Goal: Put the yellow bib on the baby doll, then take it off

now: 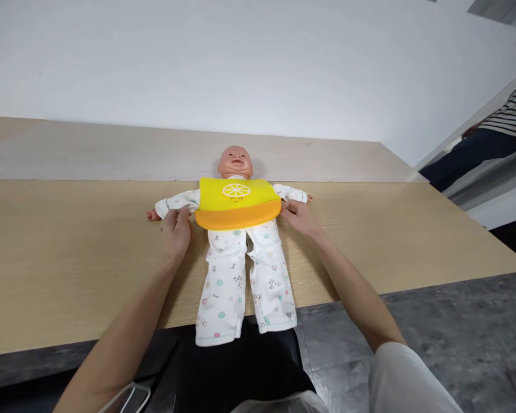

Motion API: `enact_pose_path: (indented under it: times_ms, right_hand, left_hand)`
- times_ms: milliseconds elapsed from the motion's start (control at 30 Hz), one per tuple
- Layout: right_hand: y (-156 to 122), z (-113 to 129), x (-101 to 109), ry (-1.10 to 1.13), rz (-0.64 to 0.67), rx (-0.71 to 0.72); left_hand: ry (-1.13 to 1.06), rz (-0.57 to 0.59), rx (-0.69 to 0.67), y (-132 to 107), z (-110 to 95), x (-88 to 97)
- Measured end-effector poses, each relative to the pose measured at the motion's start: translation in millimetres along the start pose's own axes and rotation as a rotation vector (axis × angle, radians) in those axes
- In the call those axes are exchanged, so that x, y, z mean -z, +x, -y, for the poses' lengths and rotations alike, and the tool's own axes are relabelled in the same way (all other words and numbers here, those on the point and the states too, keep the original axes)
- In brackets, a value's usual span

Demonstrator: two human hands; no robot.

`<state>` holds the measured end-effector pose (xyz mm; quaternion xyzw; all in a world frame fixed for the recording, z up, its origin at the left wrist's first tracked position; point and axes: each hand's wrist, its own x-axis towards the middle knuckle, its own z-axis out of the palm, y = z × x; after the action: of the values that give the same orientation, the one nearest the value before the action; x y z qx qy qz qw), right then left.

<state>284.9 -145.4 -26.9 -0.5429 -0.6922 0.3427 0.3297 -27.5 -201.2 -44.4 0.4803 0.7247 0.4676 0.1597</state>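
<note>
Okay, I'm working with both bare hands on a baby doll (226, 281) that is lying on its back along a light wood-grain table (69, 258), head pointing away from me and legs running toward the near edge, with the feet of its pajamas overhanging that edge. It's wearing white patterned pajamas (266, 287) and a yellow bib (238, 195) with an orange lower lip (238, 215).

My left hand (176, 232) is resting at the bib's left end, just over the doll's sleeve, with the fingers (172, 217) curled and close together against the bib's edge. My right hand (296, 218) is reaching the opposite end, its fingers (287, 207) lying pressed together against the orange lip. Whether either hand is actually pinching the bib, I can't tell from this view.

Beyond the table, a white wall (241, 69) is rising, and at the far right a co-worker (494, 126) in a striped top and dark trousers is standing well apart from me. A white sleeve (408, 384) is covering my right upper arm, and a grey mottled floor (434, 327) is showing below.
</note>
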Motion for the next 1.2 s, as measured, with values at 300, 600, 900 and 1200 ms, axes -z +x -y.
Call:
enact_pose_path:
  times_ms: [300,600,900,1200]
  right_hand:
    - [-191,-12,9,0.059,0.247,0.377]
    - [-200,-19,-36,-0.136,-0.114,0.546]
    - [-203,-20,-38,0.013,-0.149,0.505]
    - [-210,-21,-38,0.013,-0.129,0.377]
  left_hand:
    - [0.110,0.400,-0.836,-159,32,91.3]
    - [0.499,0.039,-0.919,-184,32,68.7]
    - [0.173,0.041,-0.794,-198,10,56.6]
    - [0.377,0.014,-0.629,-213,35,47.6]
